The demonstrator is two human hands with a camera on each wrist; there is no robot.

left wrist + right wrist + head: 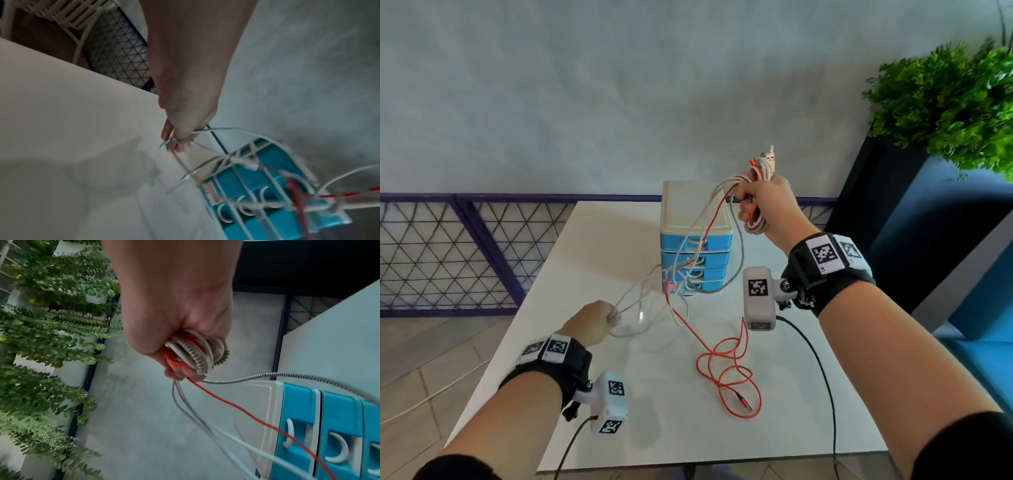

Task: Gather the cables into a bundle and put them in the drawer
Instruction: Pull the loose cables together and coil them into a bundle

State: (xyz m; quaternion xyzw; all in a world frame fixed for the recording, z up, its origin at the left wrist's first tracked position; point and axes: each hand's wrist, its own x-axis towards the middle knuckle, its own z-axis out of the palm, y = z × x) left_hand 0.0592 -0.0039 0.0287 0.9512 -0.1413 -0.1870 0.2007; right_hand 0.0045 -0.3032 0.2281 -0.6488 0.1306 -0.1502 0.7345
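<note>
My right hand (pixel 758 202) is raised above the drawer unit and grips a bundle of cables (pixel 191 352): white, red and a braided grey one, with plugs (pixel 765 159) sticking up. The strands hang down in front of the blue drawer unit (pixel 695 240). The red cable (pixel 729 373) trails in loops onto the white table (pixel 661 428). My left hand (pixel 599 320), low over the table's left side, pinches white cable strands (pixel 197 138) that run up toward the bundle. All the drawers (pixel 341 426) look closed.
A purple mesh fence (pixel 448 246) runs behind the table. A green plant (pixel 955 102) in a dark planter stands at the right, close to my raised hand. Black camera leads (pixel 822 377) hang from both wrists over the table's near edge.
</note>
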